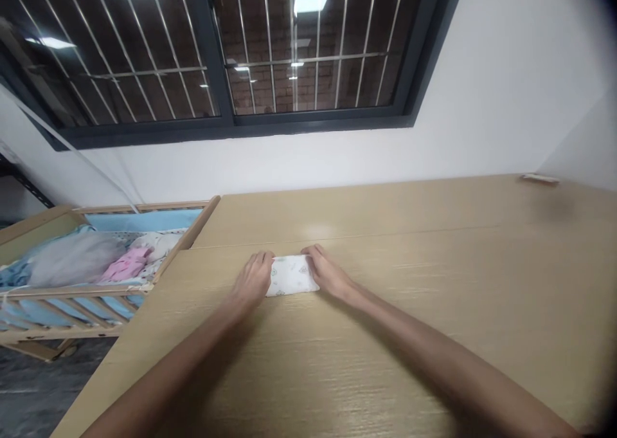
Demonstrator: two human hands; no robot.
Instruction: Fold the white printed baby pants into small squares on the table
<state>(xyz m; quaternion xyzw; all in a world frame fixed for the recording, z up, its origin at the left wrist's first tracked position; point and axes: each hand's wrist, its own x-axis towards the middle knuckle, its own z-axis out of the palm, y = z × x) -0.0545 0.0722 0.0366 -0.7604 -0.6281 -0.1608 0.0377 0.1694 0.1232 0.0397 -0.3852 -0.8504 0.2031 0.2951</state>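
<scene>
Both forearms reach out from the near edge across the wooden table (385, 374), converging mid-table.

Left hand (253, 278) rests palm-down on the left end of the small folded white cloth (292, 275), fingers curled over its edge. Right hand (328, 272) does the same on the right end. Looks like pressing or light pinching at the ends; can't tell whether the fingertips actually grip the fabric or just lie on it. Neither hand is spread wide.

The cloth sits flat on the table, between the two hands, touching both, just near of the seam (434, 232) where the two tabletop sections meet. Faint printed pattern on it.

Risks as I judge them:
- Uneven pressure from one hand: the fold skews or the bundle slides sideways on the smooth top.
- Lifting one hand first: the soft fabric may spring open at that end.
- Pushing it far: an edge could catch at the seam.

Far left, well apart: a wooden crib (96, 283) holding grey, pink and blue textiles, below table level. Far right corner: a small flat object (540, 178), too small to identify. Beyond that, a white wall and a barred window (216, 52).
</scene>
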